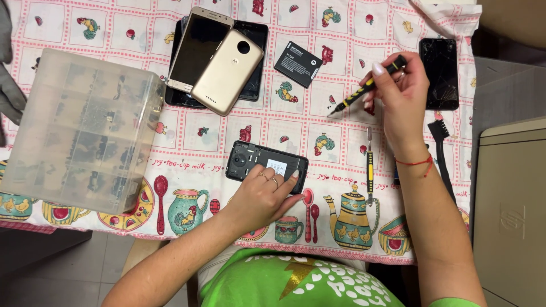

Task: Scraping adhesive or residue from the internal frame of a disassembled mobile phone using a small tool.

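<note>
Surface: table under a pink checked cloth [296,122] printed with fruit and teapots.
Left hand [263,196]: fingers spread flat, pressing the open black phone [266,160] at the cloth's near middle; nothing clasped.
Right hand [401,96]: fingers closed round a yellow-black screwdriver [364,90], tip angled down just above the cloth.
Nearby: battery [298,63], gold cover [227,71] on stacked phones, clear box [82,131], second screwdriver [369,165], brush [442,153].

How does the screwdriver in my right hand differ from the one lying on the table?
The held screwdriver is gripped in the right hand, slanted, its tip just above the cloth; the lying screwdriver rests untouched. The held one points left and down; the lying one runs straight up the table, tip away from the person. Both are slim, yellow and black.
</note>
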